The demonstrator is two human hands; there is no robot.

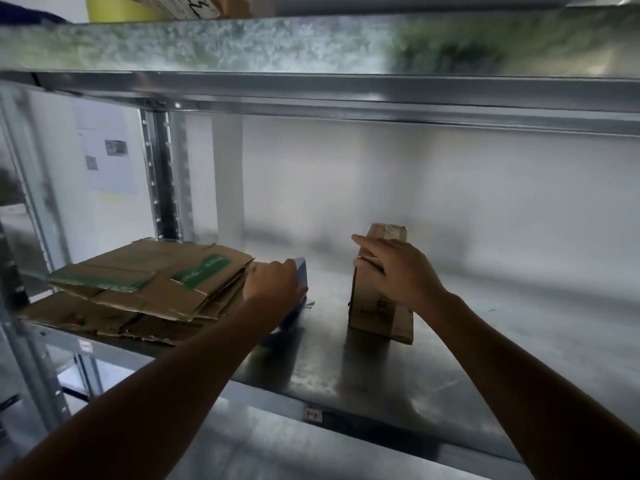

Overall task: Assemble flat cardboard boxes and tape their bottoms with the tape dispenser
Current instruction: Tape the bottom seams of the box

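The right hand (398,271) grips the upper part of 1 small cardboard box (381,318) standing upright on the metal shelf (502,327), its fingers curled round the edge. The left hand (272,284) clasps a blue-edged piece (302,271), just beside the stack of flat cardboard boxes (149,282).

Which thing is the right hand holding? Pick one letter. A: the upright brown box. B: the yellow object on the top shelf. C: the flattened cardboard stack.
A: the right hand curls over the upright brown box on the shelf; the left hand grips a blue item.
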